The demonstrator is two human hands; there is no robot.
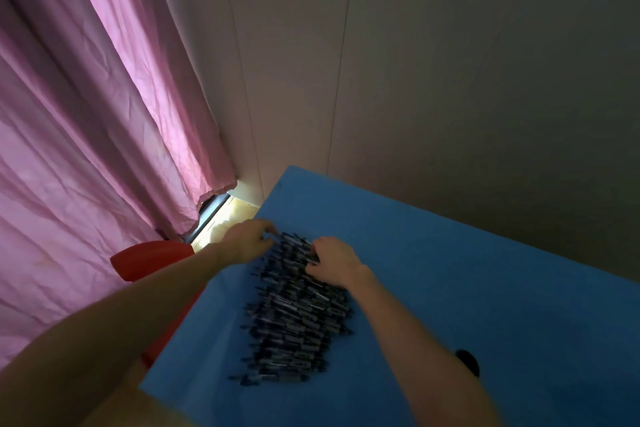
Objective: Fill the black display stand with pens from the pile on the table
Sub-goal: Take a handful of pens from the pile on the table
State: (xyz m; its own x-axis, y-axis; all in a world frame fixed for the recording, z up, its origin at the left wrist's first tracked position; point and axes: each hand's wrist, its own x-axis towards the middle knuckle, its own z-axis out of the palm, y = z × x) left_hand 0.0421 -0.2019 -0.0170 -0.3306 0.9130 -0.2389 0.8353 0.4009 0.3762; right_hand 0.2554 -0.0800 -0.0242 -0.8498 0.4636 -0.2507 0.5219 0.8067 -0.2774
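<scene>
A long pile of dark pens (294,315) lies on the blue table (467,288), running from the far left toward the near edge. My left hand (247,241) rests at the pile's far left end, fingertips touching the pens. My right hand (334,262) lies on the pile's far right side, fingers curled down among the pens. Whether either hand has closed around a pen is unclear. A small black object (467,362) shows just right of my right forearm; I cannot tell what it is. No display stand is recognisable in view.
A pink curtain (86,132) hangs at the left. A red chair (149,260) stands beside the table's left edge. A pale wall (450,62) rises behind the table. A bright strip of window sill (221,222) shows under the curtain.
</scene>
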